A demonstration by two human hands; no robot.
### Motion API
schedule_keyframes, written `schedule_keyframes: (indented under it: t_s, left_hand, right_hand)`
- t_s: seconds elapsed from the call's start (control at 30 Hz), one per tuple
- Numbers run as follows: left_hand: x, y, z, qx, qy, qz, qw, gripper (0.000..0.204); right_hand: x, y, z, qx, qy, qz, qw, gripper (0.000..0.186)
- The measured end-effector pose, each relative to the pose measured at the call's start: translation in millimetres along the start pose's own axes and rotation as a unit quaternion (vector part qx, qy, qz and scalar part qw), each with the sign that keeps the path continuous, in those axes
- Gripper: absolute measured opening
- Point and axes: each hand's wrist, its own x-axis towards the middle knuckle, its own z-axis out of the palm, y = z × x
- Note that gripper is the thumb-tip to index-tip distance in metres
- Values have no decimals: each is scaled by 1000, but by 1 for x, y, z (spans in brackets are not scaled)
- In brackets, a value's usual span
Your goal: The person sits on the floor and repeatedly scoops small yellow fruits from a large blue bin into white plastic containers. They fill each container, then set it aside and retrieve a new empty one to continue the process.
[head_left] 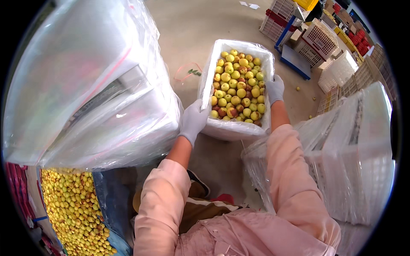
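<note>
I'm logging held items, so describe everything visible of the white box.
The white box is rectangular, with clear, plastic-looking film bunched over its rim and its open top facing up. Round yellow-green fruit, some with reddish-brown patches, lies inside. It is held ahead, left hand on its left side, right hand on its right. Whether it touches the floor is unclear.

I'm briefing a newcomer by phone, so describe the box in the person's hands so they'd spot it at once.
Start with the large plastic-covered pile at left. Just right of it, the gloved left hand and right hand hold a white-lined box by its sides. Unlike the covered pile, it is open on top, full of yellow-green, red-blotched fruit.
</note>
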Motion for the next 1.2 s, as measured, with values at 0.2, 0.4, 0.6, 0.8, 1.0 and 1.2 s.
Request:
schedule_keyframes:
  t_s: [0.2, 0.4, 0.6, 0.8, 1.0, 1.2]
  left_hand:
    - [20, 5, 3, 0, -5, 36, 999, 35]
    - [32, 3, -7, -34, -54, -25, 998, 38]
    - [9, -14, 12, -295, 3, -128, 947, 34]
    - [18, -23, 13, -317, -51, -89, 943, 29]
    - [6, -40, 14, -326, -44, -115, 937, 34]
    - [-30, -68, 27, 49, -62, -1, 997, 50]
  right_hand:
    - [25, 48, 16, 19, 4, -22, 1000, 31]
    - [39, 59, 32, 9, -14, -6, 1000, 35]
    - [43, 55, 29, -11, -43, 16, 999, 38]
    - [53, 68, 30, -36, -32, -14, 999, 37]
    - [39, 54, 41, -108, -89, 2, 990, 41]
    - [-13, 71, 66, -245, 114, -70, 960, 48]
